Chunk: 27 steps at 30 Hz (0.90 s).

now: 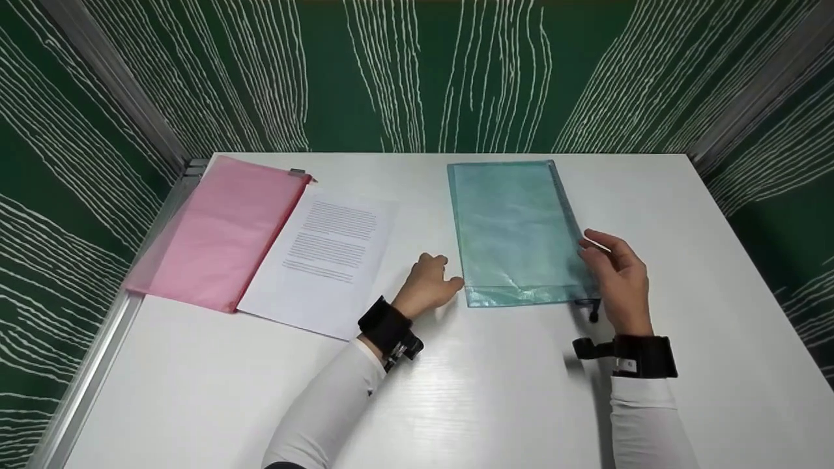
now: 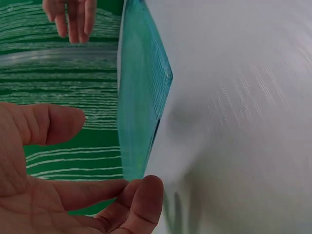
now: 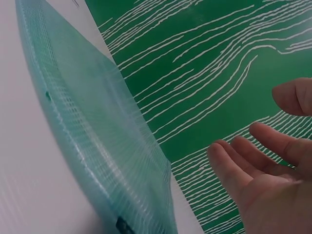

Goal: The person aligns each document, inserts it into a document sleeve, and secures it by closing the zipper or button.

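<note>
A translucent teal zip pouch (image 1: 518, 228) lies flat on the white table, with a dark tab (image 1: 589, 305) at its lower right corner. My left hand (image 1: 427, 284) is beside the pouch's lower left edge, thumb pointing towards it. In the left wrist view the fingers (image 2: 146, 200) are loosely bent with nothing between them and the thumb. Along the pouch's right edge is my right hand (image 1: 622, 286). Its fingers (image 3: 226, 165) are relaxed and apart from the thumb in the right wrist view, and the palm holds nothing.
To the left lies a pink zip pouch (image 1: 225, 241) with a grey slider (image 1: 298, 172) at its top corner. Printed paper (image 1: 319, 260) lies along its right side. Green walls (image 1: 443, 78) with white lines border the white table (image 1: 482, 391) at the back and sides.
</note>
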Tool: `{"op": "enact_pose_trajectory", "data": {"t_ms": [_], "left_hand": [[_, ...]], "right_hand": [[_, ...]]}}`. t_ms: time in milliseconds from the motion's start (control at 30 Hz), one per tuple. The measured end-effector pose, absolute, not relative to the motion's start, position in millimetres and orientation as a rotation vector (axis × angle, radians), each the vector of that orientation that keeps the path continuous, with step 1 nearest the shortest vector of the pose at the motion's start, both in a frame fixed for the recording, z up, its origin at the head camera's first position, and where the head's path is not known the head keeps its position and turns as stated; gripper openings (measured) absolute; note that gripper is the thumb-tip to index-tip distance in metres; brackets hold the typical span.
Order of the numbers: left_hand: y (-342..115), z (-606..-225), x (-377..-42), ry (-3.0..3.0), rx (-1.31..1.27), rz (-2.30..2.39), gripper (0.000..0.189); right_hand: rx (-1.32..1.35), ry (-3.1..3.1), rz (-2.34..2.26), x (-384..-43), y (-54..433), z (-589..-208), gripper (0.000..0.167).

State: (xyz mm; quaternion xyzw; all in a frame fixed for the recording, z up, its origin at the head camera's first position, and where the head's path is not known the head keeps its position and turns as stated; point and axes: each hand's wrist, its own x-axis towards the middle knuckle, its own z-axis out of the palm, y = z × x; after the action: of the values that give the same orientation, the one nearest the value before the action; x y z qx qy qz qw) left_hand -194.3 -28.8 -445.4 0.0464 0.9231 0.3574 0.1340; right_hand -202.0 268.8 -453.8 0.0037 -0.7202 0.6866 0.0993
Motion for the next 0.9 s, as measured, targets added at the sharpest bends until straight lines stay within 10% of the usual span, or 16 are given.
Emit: {"op": "enact_pose_trajectory", "data": {"t_ms": [900], "left_hand": [[-161,-431,-139,3.183,0.107,0.790,0.044]], "right_hand": [[0.825,-2.323,1.669,-187,153,-416,0.030]]}}
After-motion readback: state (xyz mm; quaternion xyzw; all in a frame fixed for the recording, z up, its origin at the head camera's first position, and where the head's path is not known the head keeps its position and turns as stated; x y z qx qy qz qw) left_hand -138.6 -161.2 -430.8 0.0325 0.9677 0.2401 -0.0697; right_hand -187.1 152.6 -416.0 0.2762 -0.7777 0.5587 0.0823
